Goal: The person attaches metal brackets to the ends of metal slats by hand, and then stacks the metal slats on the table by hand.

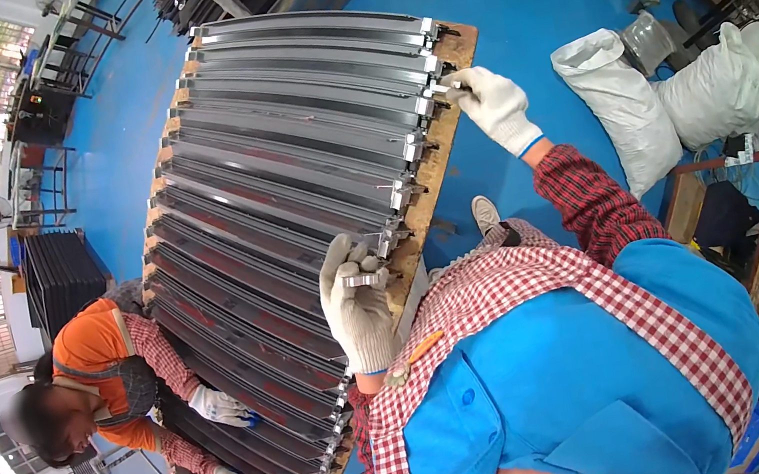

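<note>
In the head view, the left hand (358, 317) curls its fingers around a small silver piece (363, 280) beside the counter (459, 42) of dark strips (280, 133); the right hand (493, 110) reaches the strips' upper right ends, its grip unclear.

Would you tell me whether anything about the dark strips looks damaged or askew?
Nothing clearly stands out: the dark strips lie side by side on the brown board, with no visible breakage. Some show a reddish tint, perhaps a reflection.
</note>
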A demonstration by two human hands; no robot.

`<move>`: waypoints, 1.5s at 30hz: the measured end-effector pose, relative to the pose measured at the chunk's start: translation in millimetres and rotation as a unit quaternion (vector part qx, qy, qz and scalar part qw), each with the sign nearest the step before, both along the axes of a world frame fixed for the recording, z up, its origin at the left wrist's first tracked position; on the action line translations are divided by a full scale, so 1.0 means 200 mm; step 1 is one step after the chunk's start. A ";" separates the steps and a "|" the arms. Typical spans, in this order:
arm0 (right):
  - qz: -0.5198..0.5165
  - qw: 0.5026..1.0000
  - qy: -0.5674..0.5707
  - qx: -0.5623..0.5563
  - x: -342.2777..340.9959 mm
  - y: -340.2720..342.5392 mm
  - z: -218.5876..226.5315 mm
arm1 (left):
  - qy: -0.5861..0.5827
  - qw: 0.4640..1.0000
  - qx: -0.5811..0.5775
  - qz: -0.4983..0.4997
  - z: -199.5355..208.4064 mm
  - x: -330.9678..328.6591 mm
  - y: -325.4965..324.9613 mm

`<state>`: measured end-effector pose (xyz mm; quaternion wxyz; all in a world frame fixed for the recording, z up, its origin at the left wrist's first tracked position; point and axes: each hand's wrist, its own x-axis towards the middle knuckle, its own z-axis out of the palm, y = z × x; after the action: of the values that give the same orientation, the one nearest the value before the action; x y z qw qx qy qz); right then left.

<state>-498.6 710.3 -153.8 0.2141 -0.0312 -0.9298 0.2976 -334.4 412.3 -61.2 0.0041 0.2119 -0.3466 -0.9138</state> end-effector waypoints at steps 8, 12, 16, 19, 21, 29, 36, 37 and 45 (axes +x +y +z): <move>0.065 0.986 0.039 0.147 -0.06 -0.03 -0.11 | -0.004 0.999 -0.002 0.037 0.00 0.02 -0.02; 0.058 0.982 -0.032 0.175 -0.06 -0.05 -0.03 | 0.005 0.999 0.001 0.037 -0.02 0.03 -0.05; 0.086 0.991 -0.061 0.082 -0.03 -0.08 0.01 | -0.003 0.999 0.000 0.042 -0.01 0.04 -0.04; 0.117 0.991 -0.067 -0.022 0.00 -0.08 0.04 | -0.015 0.999 -0.004 0.048 -0.01 0.04 -0.03; 0.089 0.986 -0.070 -0.125 0.01 -0.08 0.08 | 0.001 0.999 0.010 0.038 -0.02 0.04 -0.04; 0.313 0.843 -0.251 -0.360 0.29 -0.32 0.54 | 0.044 0.996 -0.025 0.067 -0.03 0.01 0.00; 0.362 0.835 -0.224 -0.349 0.52 -0.64 0.59 | 0.021 0.967 -0.233 0.098 0.12 0.01 0.10; 0.417 0.878 -0.093 -0.216 0.51 -0.63 0.59 | 0.014 0.959 -0.261 0.104 0.11 0.02 0.09; 0.442 0.872 0.080 -0.193 0.40 -0.48 0.60 | -0.007 0.942 -0.333 0.047 0.17 0.00 0.20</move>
<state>-417.9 613.9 -34.0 0.1230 0.3666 -0.7502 0.5363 -335.4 452.3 -26.4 0.1155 0.2207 -0.6210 -0.7432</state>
